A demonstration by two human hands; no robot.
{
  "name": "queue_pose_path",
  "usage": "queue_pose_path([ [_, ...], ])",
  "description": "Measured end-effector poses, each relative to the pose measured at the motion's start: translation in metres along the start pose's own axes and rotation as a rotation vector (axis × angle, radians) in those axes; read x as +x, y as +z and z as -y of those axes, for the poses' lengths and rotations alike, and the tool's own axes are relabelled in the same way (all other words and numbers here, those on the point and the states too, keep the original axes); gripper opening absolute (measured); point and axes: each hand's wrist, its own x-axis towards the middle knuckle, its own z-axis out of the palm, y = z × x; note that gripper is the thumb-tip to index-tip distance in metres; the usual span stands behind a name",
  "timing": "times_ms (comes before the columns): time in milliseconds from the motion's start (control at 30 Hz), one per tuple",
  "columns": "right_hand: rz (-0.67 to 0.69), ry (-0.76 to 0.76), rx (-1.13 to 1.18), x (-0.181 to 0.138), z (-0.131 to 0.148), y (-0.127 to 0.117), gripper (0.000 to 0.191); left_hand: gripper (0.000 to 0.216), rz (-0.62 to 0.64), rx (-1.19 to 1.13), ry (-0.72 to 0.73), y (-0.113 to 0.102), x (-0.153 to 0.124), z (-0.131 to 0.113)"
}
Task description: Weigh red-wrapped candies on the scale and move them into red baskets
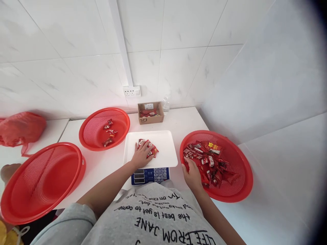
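My left hand (142,156) lies on a few small red packets (154,151) with its fingers spread. Those packets rest on the white tray (167,149) of a weighing scale, whose blue keypad (150,176) shows below the tray's near edge. My right hand (192,175) grips the left rim of a red plastic basket (242,173), its thumb outside and fingers over the edge. Inside that basket is a pile of shiny red packets (211,161), close to my right fingertips.
A red basket (88,131) holding several small packets stands behind left. Nearer is another red basket (74,180), tilted, with a person's hand (9,172) at its far left side. A cardboard box (151,119) of red packets, a clear bottle (166,104) and a red plastic bag (22,127) are also there.
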Motion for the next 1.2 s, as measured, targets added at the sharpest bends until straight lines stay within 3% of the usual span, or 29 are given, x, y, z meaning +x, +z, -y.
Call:
queue_pose_path([
  [233, 0.016, 0.021, 0.032, 0.003, 0.002, -0.001, 0.043, 0.069, -0.086, 0.031, -0.099, 0.001, 0.002, -0.003],
  [467, 0.037, 0.019, 0.022, 0.002, 0.002, -0.002, 0.043, 0.051, -0.077, 0.038, -0.035, 0.0, 0.007, -0.016],
  [633, 0.04, 0.021, 0.022, 0.001, -0.001, 0.0, 0.043, 0.054, -0.133, 0.027, -0.091, -0.005, 0.0, 0.001],
  [733, 0.039, 0.031, 0.035, 0.002, -0.004, 0.003, 0.042, 0.054, -0.208, 0.061, -0.277, -0.016, -0.008, 0.033],
  [833, 0.036, 0.038, 0.059, 0.002, -0.006, 0.004, 0.042, 0.059, -0.253, 0.128, -0.593, -0.035, -0.023, 0.08],
  [933, 0.028, 0.052, 0.08, 0.003, -0.006, 0.005, 0.042, 0.088, -0.272, 0.122, -0.931, -0.056, -0.044, 0.128],
  [1033, 0.026, 0.056, 0.089, 0.003, -0.005, 0.005, 0.041, 0.097, -0.303, -0.038, -1.278, -0.069, -0.065, 0.165],
  [1100, 0.029, 0.057, 0.09, 0.003, -0.005, 0.005, 0.041, 0.093, -0.332, -0.116, -1.392, -0.075, -0.076, 0.18],
  [1200, 0.024, 0.058, 0.09, 0.004, -0.005, 0.005, 0.042, 0.09, -0.354, -0.131, -1.439, -0.084, -0.083, 0.193],
])
